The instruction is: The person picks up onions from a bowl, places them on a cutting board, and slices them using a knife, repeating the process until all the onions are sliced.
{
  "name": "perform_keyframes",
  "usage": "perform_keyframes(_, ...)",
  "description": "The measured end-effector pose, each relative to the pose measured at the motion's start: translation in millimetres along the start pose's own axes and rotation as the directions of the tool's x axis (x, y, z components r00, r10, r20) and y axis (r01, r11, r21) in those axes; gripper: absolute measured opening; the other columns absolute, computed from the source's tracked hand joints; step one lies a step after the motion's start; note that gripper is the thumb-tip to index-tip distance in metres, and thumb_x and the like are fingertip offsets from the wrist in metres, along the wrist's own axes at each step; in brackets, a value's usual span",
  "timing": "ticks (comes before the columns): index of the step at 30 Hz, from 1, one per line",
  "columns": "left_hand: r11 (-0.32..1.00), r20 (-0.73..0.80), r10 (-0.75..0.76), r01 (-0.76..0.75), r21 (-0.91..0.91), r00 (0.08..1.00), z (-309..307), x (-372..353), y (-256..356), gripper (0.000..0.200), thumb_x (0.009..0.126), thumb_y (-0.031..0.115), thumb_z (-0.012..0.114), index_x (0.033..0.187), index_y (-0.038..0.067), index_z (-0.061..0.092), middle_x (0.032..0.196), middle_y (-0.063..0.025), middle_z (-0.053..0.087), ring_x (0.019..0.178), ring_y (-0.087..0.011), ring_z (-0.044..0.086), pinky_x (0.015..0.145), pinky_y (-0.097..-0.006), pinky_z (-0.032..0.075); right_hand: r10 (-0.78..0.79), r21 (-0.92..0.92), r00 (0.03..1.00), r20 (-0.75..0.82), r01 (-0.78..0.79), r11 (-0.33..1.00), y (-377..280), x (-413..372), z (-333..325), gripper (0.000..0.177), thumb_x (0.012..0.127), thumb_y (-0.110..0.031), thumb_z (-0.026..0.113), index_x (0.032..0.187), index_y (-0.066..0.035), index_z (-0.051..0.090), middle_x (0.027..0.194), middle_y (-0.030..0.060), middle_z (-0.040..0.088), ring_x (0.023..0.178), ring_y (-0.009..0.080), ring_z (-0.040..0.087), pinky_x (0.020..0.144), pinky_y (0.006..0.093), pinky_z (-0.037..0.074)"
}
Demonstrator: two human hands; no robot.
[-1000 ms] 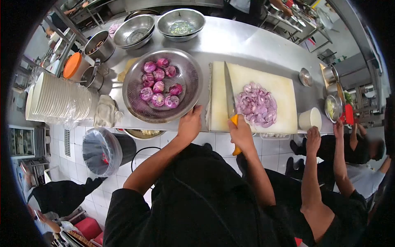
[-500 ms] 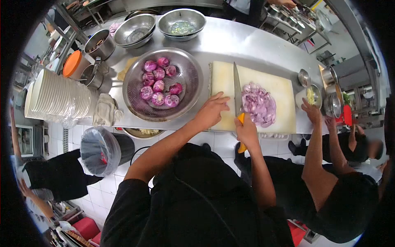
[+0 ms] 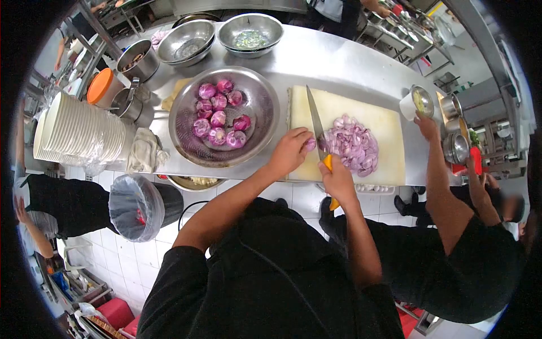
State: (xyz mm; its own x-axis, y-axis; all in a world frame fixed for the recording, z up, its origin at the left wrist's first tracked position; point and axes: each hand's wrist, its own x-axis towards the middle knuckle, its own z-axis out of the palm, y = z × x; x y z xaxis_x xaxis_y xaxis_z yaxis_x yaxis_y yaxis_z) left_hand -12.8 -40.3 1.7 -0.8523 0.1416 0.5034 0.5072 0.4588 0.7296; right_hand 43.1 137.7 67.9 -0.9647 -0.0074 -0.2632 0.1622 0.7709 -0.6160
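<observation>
Yellow-handled knife (image 3: 316, 121) is gripped in the closed right hand (image 3: 339, 182), left of sliced red onions (image 3: 354, 146) on the cutting board (image 3: 299, 107); the curled left hand (image 3: 290, 151) holds one onion piece (image 3: 310, 144) beside the knife.

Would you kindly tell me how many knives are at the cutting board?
1: a knife, held by its yellow handle in the right hand, beside the sliced onions. No others show there.

The shiny metal table (image 3: 333, 65) holds a pale cutting board (image 3: 341, 104), with a wide metal bowl (image 3: 261, 124) left of it. Smaller bowls (image 3: 182, 48) stand behind; a crumpled cloth (image 3: 145, 151) and wrapped white containers (image 3: 82, 133) lie further left.
</observation>
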Motion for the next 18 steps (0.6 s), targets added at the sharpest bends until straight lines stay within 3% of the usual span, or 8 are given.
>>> perform_keyframes(2,0.999,-0.017,-0.031,0.031,-0.022,0.999,-2.1,1.5,5.7,0.02,0.087,0.013,0.073,0.104,0.002,0.071,0.101,-0.0145,0.067,0.097,-0.0342,0.066,0.087,-0.0424,0.053,-0.03,-0.027,1.0,0.008,0.031,0.999,1.0,2.1,-1.5,0.035,0.1,-0.029,0.058,0.107,0.004,0.05,0.084,0.0336,0.066,0.079,0.0507,0.067,0.073,0.0575,0.051)
perform_keyframes(5,0.986,0.003,-0.144,0.143,-0.088,0.99,-4.4,-3.1,12.9,0.017,0.088,0.012,0.072,0.101,0.002,0.071,0.1,-0.0145,0.066,0.097,-0.0355,0.065,0.087,-0.0425,0.052,0.097,0.045,0.985,0.14,-0.104,0.994,-40.1,-8.9,-29.1,0.032,0.1,-0.026,0.057,0.104,0.004,0.048,0.075,0.029,0.066,0.059,0.0403,0.068,0.059,0.0517,0.053)
perform_keyframes(8,0.977,-0.003,-0.181,0.18,-0.118,0.983,-1.1,-3.1,13.4,0.016,0.088,0.013,0.072,0.1,0.002,0.072,0.098,-0.014,0.065,0.094,-0.0348,0.065,0.086,-0.0419,0.053,0.095,0.03,0.984,0.153,-0.1,0.995,-55.7,-11.0,-39.8,0.031,0.099,-0.024,0.057,0.103,0.006,0.047,0.069,0.0257,0.065,0.047,0.0322,0.064,0.05,0.0468,0.051)
perform_keyframes(11,0.981,-0.013,-0.17,0.168,-0.1,0.985,-1.9,-2.1,13.3,0.016,0.088,0.013,0.072,0.099,0.002,0.072,0.098,-0.0136,0.066,0.093,-0.0345,0.065,0.085,-0.0416,0.053,0.104,0.042,0.984,0.147,-0.111,0.993,-61.3,-8.3,-35.2,0.029,0.099,-0.021,0.056,0.104,0.006,0.048,0.07,0.0258,0.065,0.049,0.0344,0.065,0.052,0.0483,0.052)
perform_keyframes(14,0.979,-0.015,-0.178,0.176,-0.106,0.984,0.9,-4.3,11.6,0.016,0.087,0.012,0.072,0.099,0.001,0.072,0.098,-0.0136,0.067,0.093,-0.0338,0.066,0.084,-0.0411,0.053,-0.09,-0.023,0.996,-0.004,0.09,0.996,-5.0,19.5,15.4,0.029,0.099,-0.019,0.055,0.108,0.007,0.047,0.07,0.0251,0.065,0.048,0.0335,0.064,0.05,0.0469,0.052)
perform_keyframes(18,0.981,-0.038,-0.168,0.164,-0.105,0.985,-1.0,-2.9,11.3,0.016,0.087,0.012,0.073,0.099,0.002,0.073,0.099,-0.0136,0.069,0.092,-0.0328,0.067,0.084,-0.0401,0.054,0.051,0.02,0.991,0.125,-0.054,0.998,-40.8,8.4,-20.4,0.032,0.098,-0.018,0.055,0.112,0.009,0.046,0.07,0.025,0.066,0.05,0.0351,0.066,0.05,0.0476,0.052)
